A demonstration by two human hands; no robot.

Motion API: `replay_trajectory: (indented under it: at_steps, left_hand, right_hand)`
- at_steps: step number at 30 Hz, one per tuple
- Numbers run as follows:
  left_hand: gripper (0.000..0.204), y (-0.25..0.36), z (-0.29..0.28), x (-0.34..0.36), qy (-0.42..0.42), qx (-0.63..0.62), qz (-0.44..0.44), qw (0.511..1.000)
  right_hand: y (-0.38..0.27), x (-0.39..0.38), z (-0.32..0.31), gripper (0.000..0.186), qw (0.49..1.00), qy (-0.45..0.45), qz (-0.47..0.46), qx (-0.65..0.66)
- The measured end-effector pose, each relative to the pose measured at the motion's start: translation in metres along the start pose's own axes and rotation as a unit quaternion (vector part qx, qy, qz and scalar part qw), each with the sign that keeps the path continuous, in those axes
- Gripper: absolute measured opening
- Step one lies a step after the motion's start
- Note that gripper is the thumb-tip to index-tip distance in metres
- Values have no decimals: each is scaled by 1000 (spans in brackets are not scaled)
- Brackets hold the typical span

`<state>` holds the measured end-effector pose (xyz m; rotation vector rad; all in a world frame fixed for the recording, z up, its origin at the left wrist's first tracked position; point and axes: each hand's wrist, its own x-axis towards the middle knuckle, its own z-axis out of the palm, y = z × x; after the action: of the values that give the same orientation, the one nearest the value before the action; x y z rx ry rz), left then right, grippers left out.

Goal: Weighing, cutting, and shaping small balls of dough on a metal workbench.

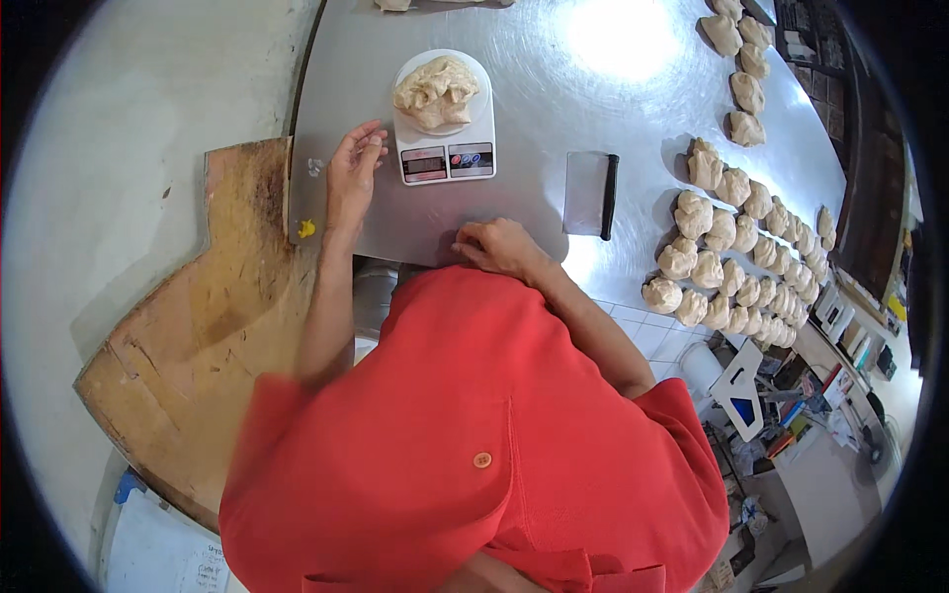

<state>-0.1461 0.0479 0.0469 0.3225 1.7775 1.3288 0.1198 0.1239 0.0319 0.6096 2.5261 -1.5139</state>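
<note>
A lump of pale dough (436, 92) sits on the round plate of a white kitchen scale (447, 138). My left hand (356, 168) is just left of the scale, apart from it, with fingers loosely bent and spread and nothing in them. My right hand (502, 245) rests at the near edge of the metal table, in front of the scale, its fingers curled in with nothing visible in them. To its right lies a dough scraper (590, 195) with a clear rectangular blade and a black handle.
Rows of dough pieces (721, 229) cover the right side of the steel table (514, 128), with more along the far right edge. Dough also shows at the top edge. A yellow scrap (306, 228) lies near the left corner, beside a wooden board (227, 247) and the wall.
</note>
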Motion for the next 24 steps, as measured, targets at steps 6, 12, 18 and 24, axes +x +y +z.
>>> replay_trajectory:
  at_steps: [6, 12, 18, 24]
  left_hand:
    - [34, 2, 2, -2, -8, 1, 5, 1000]
    - [35, -3, -5, -1, -3, 7, 7, 1000]
    - [36, 6, -3, 17, 7, -19, 5, 1000]
    - [36, 16, 13, 62, 44, -65, 42, 996]
  right_hand:
    - [4, 27, -52, 22, 994, 84, 49, -42]
    - [2, 42, -105, 19, 975, 196, 106, 9]
    - [8, 41, -110, 17, 961, 240, 137, 16]
    - [10, 61, -77, 47, 941, 335, 49, 5]
